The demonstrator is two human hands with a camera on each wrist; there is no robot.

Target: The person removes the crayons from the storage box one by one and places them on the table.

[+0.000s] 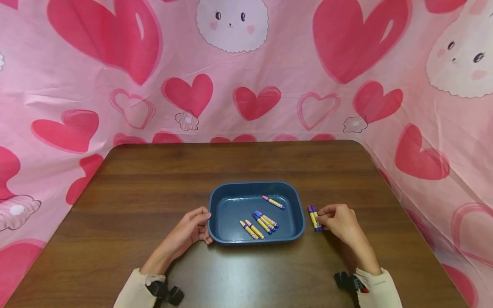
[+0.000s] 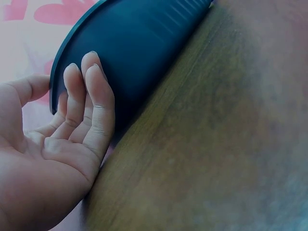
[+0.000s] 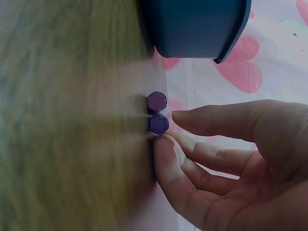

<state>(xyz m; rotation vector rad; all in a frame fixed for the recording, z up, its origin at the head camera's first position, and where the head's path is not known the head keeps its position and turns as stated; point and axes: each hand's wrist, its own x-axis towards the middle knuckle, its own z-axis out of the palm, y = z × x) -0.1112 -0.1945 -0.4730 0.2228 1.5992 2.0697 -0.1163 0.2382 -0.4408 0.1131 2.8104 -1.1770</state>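
My left hand [image 1: 192, 226] grips the left end of a dark blue tray [image 1: 254, 184], thumb at the rim and fingers against the outer wall, as the left wrist view shows. Two purple-tipped crayons [image 1: 313, 218] with yellow wrappers and blue ends lie side by side on the table, just right of the tray. Over them, my right hand [image 1: 340, 220] pinches the nearer one at its side. From the right wrist view, their hexagonal blue-violet ends [image 3: 158, 124] face the camera, fingertips right at the lower one.
Inside the tray, several crayons [image 1: 263, 223] lie in a slanted group near the front wall, and a pink-tipped crayon [image 1: 274, 202] lies apart at the back right. The brown wooden table [image 1: 154, 179] meets a pink heart-patterned cloth [image 1: 254, 124] behind and at the sides.
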